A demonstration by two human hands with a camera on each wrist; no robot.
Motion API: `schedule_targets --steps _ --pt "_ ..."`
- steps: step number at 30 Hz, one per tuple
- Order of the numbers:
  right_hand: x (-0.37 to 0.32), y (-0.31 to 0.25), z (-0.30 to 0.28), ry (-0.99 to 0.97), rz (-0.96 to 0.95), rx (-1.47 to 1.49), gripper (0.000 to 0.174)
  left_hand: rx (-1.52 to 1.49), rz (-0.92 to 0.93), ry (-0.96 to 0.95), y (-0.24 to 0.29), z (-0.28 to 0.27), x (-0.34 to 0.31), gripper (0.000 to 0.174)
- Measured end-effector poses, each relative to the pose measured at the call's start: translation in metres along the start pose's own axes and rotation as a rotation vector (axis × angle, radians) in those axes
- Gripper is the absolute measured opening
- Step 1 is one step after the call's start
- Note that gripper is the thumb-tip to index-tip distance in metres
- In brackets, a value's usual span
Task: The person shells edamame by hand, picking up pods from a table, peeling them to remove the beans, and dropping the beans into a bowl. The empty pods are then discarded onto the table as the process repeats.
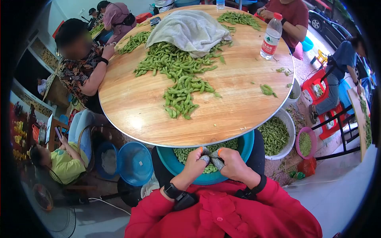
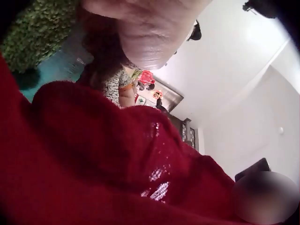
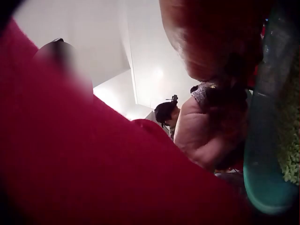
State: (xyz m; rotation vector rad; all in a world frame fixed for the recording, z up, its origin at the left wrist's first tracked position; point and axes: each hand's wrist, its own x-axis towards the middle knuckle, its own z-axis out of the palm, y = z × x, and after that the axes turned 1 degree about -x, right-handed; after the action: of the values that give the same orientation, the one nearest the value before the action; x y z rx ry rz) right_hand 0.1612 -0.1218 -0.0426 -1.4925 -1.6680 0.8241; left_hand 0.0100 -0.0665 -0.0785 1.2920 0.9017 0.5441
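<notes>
My left hand (image 1: 193, 166) and right hand (image 1: 235, 166) meet at the fingertips over a teal basin (image 1: 249, 152) in my lap. Fingers on both hands are curled inward. Grey covers (image 1: 204, 158) with orange bits wrap some fingertips. Whatever lies between the fingertips is hidden, so I cannot tell whether they pinch a pod. Shelled green beans (image 1: 210, 168) lie in the basin below. In the left wrist view, the heel of the left hand (image 2: 150, 37) shows. The right wrist view has the basin's rim (image 3: 262, 199) beside both hands.
Ahead stands a round wooden table (image 1: 238, 107), its edge overhanging the basin. On it are piled green soybean pods (image 1: 174, 65), a pale cloth (image 1: 188, 29) and a water bottle (image 1: 272, 37). A white tub (image 1: 293, 137) of pods stands right, blue basins (image 1: 136, 164) left. Several people sit around.
</notes>
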Motion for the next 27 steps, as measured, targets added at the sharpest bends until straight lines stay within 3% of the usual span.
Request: schedule_targets --steps 7,10,13,14,16,17,19,20,23,27 --pt "-0.002 0.002 -0.002 -0.015 -0.029 -0.033 0.010 -0.277 -0.131 0.018 -0.007 0.006 0.003 0.021" --pt "-0.004 0.013 -0.007 0.082 -0.030 -0.018 0.007 0.101 0.081 -0.046 0.000 0.005 -0.003 0.024" --pt "-0.016 0.034 -0.044 0.198 0.111 -0.098 0.010 0.667 0.010 -0.060 0.038 -0.010 -0.015 0.025" --pt "-0.022 0.042 -0.062 0.255 0.185 -0.197 0.012 0.653 0.149 -0.025 0.059 -0.014 -0.017 0.026" --pt "-0.034 0.062 -0.091 0.379 0.460 -0.326 0.016 0.667 0.412 0.293 0.060 -0.033 -0.006 0.021" --pt "-0.044 0.081 -0.100 0.481 0.361 -0.412 0.017 0.646 0.468 0.414 0.060 -0.044 0.005 0.020" --pt "-0.055 0.086 -0.114 0.478 0.446 -0.442 0.015 0.830 0.444 0.589 0.072 -0.063 0.031 0.017" --pt "-0.055 0.086 -0.112 0.504 0.431 -0.377 0.013 0.903 0.517 0.614 0.072 -0.073 0.045 0.016" --pt "-0.054 0.078 -0.105 0.543 0.396 -0.238 0.010 1.097 0.477 0.617 0.052 -0.093 0.074 0.016" --pt "-0.030 0.043 -0.086 0.496 0.279 -0.140 0.008 1.118 0.372 0.583 0.064 -0.085 0.063 0.012"
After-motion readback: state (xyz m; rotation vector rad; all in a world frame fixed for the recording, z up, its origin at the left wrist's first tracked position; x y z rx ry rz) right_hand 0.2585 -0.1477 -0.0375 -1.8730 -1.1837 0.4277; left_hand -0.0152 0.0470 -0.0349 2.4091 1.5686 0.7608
